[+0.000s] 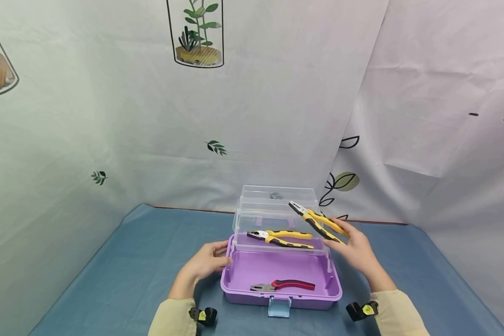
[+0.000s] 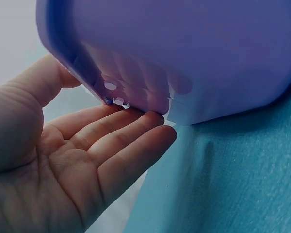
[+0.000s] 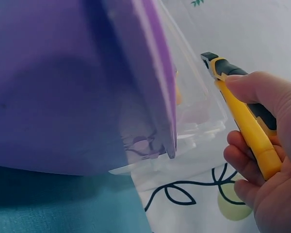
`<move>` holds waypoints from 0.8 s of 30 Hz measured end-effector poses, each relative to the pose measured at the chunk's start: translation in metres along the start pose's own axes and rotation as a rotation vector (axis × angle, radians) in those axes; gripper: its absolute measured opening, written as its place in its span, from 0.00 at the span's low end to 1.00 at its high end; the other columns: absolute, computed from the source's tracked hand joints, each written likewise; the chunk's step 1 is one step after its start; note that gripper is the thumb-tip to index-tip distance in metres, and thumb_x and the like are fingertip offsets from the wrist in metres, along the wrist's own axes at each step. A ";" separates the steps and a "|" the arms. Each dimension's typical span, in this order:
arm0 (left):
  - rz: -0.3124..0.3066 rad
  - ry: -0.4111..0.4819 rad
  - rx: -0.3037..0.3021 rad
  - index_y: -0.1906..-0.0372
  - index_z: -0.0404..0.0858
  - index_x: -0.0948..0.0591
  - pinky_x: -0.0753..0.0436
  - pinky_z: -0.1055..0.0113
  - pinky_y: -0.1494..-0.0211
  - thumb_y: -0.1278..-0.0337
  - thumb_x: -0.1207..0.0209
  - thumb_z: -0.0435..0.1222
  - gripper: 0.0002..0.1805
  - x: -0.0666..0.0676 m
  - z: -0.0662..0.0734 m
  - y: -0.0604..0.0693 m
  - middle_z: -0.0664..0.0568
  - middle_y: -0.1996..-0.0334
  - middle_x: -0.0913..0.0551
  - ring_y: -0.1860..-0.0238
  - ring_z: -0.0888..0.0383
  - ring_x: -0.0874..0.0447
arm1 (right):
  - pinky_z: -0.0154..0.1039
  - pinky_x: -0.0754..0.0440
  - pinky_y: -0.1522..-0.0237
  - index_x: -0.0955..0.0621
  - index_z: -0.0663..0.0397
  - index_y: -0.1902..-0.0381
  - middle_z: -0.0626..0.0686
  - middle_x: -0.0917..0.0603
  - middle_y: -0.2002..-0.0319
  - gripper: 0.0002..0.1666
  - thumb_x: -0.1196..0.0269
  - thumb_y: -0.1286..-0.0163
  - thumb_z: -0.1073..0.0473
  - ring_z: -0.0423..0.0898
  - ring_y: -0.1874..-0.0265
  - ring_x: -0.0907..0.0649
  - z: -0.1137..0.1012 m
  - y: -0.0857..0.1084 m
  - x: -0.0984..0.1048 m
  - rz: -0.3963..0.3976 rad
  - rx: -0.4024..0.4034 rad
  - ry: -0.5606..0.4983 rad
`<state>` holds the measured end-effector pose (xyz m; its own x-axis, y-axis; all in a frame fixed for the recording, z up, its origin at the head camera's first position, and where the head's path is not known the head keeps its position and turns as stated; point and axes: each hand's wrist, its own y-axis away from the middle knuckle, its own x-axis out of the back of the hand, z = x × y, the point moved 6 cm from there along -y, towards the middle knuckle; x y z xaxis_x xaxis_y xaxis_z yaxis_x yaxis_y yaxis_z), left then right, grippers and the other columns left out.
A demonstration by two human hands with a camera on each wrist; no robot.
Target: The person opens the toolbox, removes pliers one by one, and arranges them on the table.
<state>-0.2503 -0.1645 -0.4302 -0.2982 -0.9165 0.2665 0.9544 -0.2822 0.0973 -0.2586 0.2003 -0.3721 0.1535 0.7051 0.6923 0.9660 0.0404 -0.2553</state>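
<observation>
A purple toolbox (image 1: 277, 270) with a clear lid (image 1: 279, 193) stands open. Its left rim is held by my left hand (image 1: 206, 262), the thumb over the edge and the fingers along the outer wall, as the left wrist view (image 2: 72, 160) also shows. Above the box's back right corner, my right hand (image 1: 354, 245) grips yellow-and-black pliers (image 1: 317, 223) by the handles, nose pointing up and left. Similar yellow-and-black pliers (image 1: 283, 237) lie in the raised clear tray (image 1: 273, 250). Red-and-black pliers (image 1: 283, 285) lie in the purple bottom near the front.
A light blue latch (image 1: 279, 308) hangs at the toolbox's front. Blue cloth (image 1: 151, 270) covers the table. White printed fabric (image 1: 277, 116) hangs behind and at both sides. Black wrist cameras (image 1: 203, 316) sit at both cuffs.
</observation>
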 end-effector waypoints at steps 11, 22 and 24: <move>0.001 -0.008 0.006 0.33 0.26 0.37 0.16 0.56 0.52 0.50 0.39 0.31 0.37 -0.001 -0.002 -0.001 0.32 0.35 0.33 0.45 0.44 0.20 | 0.51 0.20 0.51 0.34 0.56 0.32 0.67 0.29 0.38 0.44 0.33 0.42 0.45 0.64 0.42 0.27 0.011 0.012 0.002 0.016 -0.059 -0.052; 0.004 -0.006 0.007 0.33 0.26 0.37 0.16 0.56 0.51 0.50 0.39 0.30 0.37 0.000 0.000 0.000 0.32 0.35 0.33 0.44 0.43 0.21 | 0.57 0.23 0.48 0.35 0.56 0.31 0.68 0.30 0.37 0.45 0.33 0.41 0.46 0.62 0.43 0.27 0.012 0.019 0.009 0.046 -0.096 -0.032; 0.005 -0.011 0.008 0.33 0.26 0.37 0.16 0.56 0.51 0.49 0.39 0.31 0.37 0.001 0.000 0.000 0.32 0.35 0.33 0.43 0.42 0.22 | 0.56 0.23 0.49 0.35 0.56 0.31 0.67 0.30 0.37 0.44 0.33 0.41 0.46 0.61 0.44 0.27 0.012 0.019 0.010 0.052 -0.097 -0.037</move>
<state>-0.2507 -0.1654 -0.4304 -0.2938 -0.9145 0.2780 0.9557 -0.2755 0.1039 -0.2413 0.2168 -0.3779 0.1976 0.7303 0.6540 0.9728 -0.0639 -0.2225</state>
